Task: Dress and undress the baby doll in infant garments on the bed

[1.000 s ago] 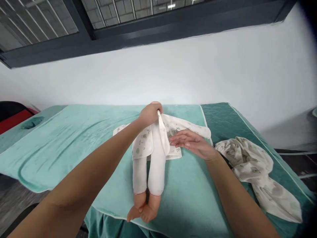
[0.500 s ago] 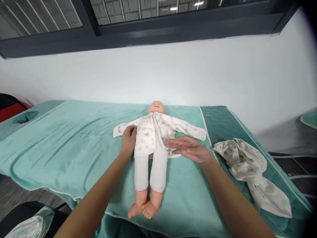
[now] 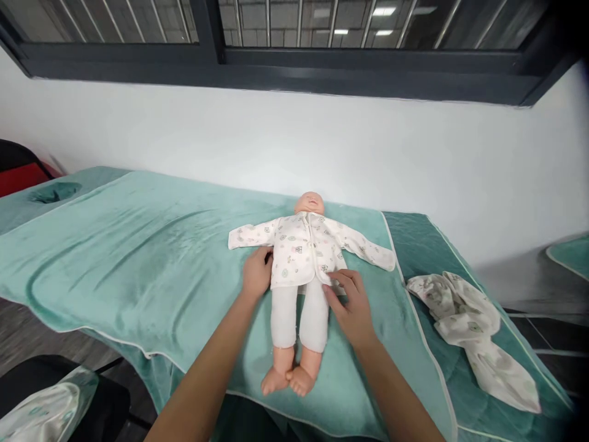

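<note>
A baby doll (image 3: 310,202) lies on its back, its head toward the wall and its bare feet toward me. It wears white trousers (image 3: 313,316) and a white printed baby jacket (image 3: 294,245) with both sleeves stretched out sideways. The jacket's front panels meet down the chest. My left hand (image 3: 258,271) is curled closed at the jacket's side edge, below the sleeve; its fingertips are partly hidden. At the lower front hem on the other side, my right hand (image 3: 353,307) has thumb and fingers closed on the cloth.
Teal velvety covers (image 3: 138,245) spread over the bed under the doll. A crumpled printed baby garment (image 3: 473,331) lies on the right. At lower left, printed cloth (image 3: 46,408) rests on a black chair (image 3: 110,405). A white wall (image 3: 276,141) and dark-framed window stand behind.
My right hand has gone from outstretched fingers over the jacket to closing on its hem. The front panels now lie closer together. The view has shifted; my left hand stays at the jacket's side.
</note>
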Demonstrator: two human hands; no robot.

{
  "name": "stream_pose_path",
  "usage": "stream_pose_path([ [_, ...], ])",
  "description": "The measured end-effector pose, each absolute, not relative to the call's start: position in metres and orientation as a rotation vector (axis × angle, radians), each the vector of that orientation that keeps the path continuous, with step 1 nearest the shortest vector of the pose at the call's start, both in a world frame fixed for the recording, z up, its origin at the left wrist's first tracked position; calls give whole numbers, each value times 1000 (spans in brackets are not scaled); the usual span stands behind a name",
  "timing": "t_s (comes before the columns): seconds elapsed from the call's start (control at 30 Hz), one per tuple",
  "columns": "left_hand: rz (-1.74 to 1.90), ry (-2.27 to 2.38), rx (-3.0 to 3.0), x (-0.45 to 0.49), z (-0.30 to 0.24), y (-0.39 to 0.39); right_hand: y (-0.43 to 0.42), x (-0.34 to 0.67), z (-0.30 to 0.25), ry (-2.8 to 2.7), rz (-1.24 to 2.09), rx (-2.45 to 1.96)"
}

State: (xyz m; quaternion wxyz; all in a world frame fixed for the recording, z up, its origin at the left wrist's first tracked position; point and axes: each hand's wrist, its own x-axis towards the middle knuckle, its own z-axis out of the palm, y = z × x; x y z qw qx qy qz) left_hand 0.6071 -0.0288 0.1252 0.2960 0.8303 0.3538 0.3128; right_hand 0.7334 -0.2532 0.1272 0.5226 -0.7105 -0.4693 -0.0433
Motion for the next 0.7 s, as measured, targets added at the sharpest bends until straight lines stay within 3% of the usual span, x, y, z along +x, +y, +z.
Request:
stream_pose_path([
  [0.2,839,967,2195,606,126,-29,-243,722,157,-1059,-199,-1626],
  [0.53,818,981,2173,606,126,-27,-251,725,197,-1393,228,-1717],
  [0.7,803,999,2213,607,124,-26,-215,753,213,-1205,126,-1761],
])
